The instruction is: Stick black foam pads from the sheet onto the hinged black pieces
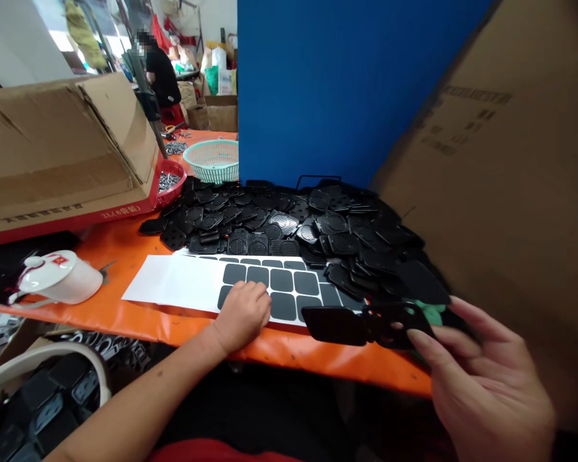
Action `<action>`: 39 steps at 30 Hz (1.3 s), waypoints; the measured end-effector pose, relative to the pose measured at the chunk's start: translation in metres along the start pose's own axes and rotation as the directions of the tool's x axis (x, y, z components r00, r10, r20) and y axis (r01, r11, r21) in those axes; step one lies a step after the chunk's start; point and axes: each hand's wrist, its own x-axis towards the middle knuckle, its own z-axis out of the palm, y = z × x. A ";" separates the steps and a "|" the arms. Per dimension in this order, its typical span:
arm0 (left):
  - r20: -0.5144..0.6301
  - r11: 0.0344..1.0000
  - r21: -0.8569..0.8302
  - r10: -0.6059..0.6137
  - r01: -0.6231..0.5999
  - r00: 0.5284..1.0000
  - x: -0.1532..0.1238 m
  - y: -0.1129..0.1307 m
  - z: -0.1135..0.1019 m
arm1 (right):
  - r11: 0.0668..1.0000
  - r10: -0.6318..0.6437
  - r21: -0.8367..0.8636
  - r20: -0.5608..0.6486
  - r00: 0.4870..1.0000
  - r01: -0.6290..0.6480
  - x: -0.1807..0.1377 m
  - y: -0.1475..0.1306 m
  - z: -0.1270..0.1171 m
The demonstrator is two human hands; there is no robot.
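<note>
My left hand point(243, 314) rests knuckles-up on a white backing sheet point(173, 282) of dark square adhesive pads point(289, 282). Its fingers are curled down onto a pad at the sheet's near edge. My right hand point(481, 378) holds a flat black plastic part point(361, 324) by its right end, thumb and fingers pinching it just above the table's front edge. Behind the sheet lies a big heap of similar black plastic parts point(289, 218).
An orange table point(125, 244) carries a cardboard box point(62, 147) at the left, a white cup point(60, 276) on its side, a green basket point(212, 160) and a red basket of metal bits point(171, 181). A blue panel point(337, 90) and a brown carton point(510, 160) stand behind. A person works far back.
</note>
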 end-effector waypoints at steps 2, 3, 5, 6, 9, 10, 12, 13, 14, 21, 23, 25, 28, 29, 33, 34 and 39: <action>0.091 0.984 -0.178 0.024 -0.007 0.996 -0.013 0.006 -0.018 | 1.000 0.022 0.004 -0.021 1.000 -0.022 -0.002 -0.004 -0.001; 0.179 0.952 -0.302 0.095 -0.038 0.979 -0.021 0.011 -0.027 | 0.999 0.035 0.006 -0.027 0.999 -0.035 -0.002 -0.005 -0.001; 0.336 0.876 -0.469 0.297 -0.115 0.894 -0.040 0.020 -0.044 | 0.998 0.061 0.023 -0.020 0.998 -0.061 -0.003 -0.006 0.000; 0.382 0.868 -0.481 0.334 -0.123 0.862 -0.049 0.025 -0.050 | 0.997 0.065 0.032 -0.012 0.998 -0.065 -0.003 -0.005 0.001; 0.438 0.897 -0.442 0.237 -0.022 0.867 -0.067 0.034 -0.055 | 0.998 0.033 0.047 0.017 0.999 -0.033 -0.005 0.000 0.006; 0.420 0.892 -0.450 0.175 0.037 0.891 -0.070 0.036 -0.054 | 0.999 0.001 0.046 0.016 1.000 -0.002 -0.006 0.003 0.007; 0.328 0.853 -0.504 0.043 0.136 0.944 -0.070 0.036 -0.051 | 0.995 -0.096 0.003 -0.009 0.995 0.096 -0.008 0.007 0.008; 0.255 0.836 -0.526 -0.018 0.154 0.967 -0.068 0.035 -0.048 | 0.985 -0.164 -0.060 -0.029 0.986 0.162 -0.009 0.008 0.008; 0.170 0.839 -0.524 -0.066 0.147 0.983 -0.064 0.034 -0.045 | 0.960 -0.246 -0.151 -0.041 0.969 0.237 -0.009 0.009 0.008; -0.075 0.993 -0.004 -0.120 0.120 0.990 -0.028 0.013 0.004 | 0.343 -0.824 -0.315 0.352 0.445 0.885 0.024 0.004 0.032; -0.043 0.992 0.044 -0.120 0.122 0.992 -0.024 0.006 0.016 | 0.198 -0.843 -0.220 0.459 0.281 0.955 0.034 -0.001 0.046; -0.055 0.994 0.043 -0.103 0.105 0.993 -0.025 0.001 0.022 | 0.176 -0.810 -0.114 0.547 0.210 0.978 0.034 -0.009 0.056; -0.094 0.996 -0.003 -0.090 0.090 0.991 -0.031 -0.004 0.024 | 0.399 -0.701 0.051 0.661 0.269 0.916 0.019 -0.027 0.051; -0.098 0.996 -0.020 -0.089 0.087 0.991 -0.033 -0.005 0.023 | 0.493 -0.655 0.081 0.690 0.308 0.866 0.013 -0.033 0.044; -0.087 0.994 -0.049 -0.098 0.094 0.991 -0.034 -0.004 0.021 | 0.668 -0.591 0.073 0.656 0.468 0.741 0.001 -0.045 0.017; -0.080 0.994 -0.048 -0.105 0.101 0.991 -0.033 -0.003 0.021 | 0.704 -0.566 0.035 0.631 0.531 0.709 0.002 -0.044 0.014; -0.103 0.990 -0.011 -0.141 0.140 0.985 -0.029 0.003 0.025 | 0.935 -0.304 -0.062 0.362 0.881 0.348 0.008 -0.023 0.017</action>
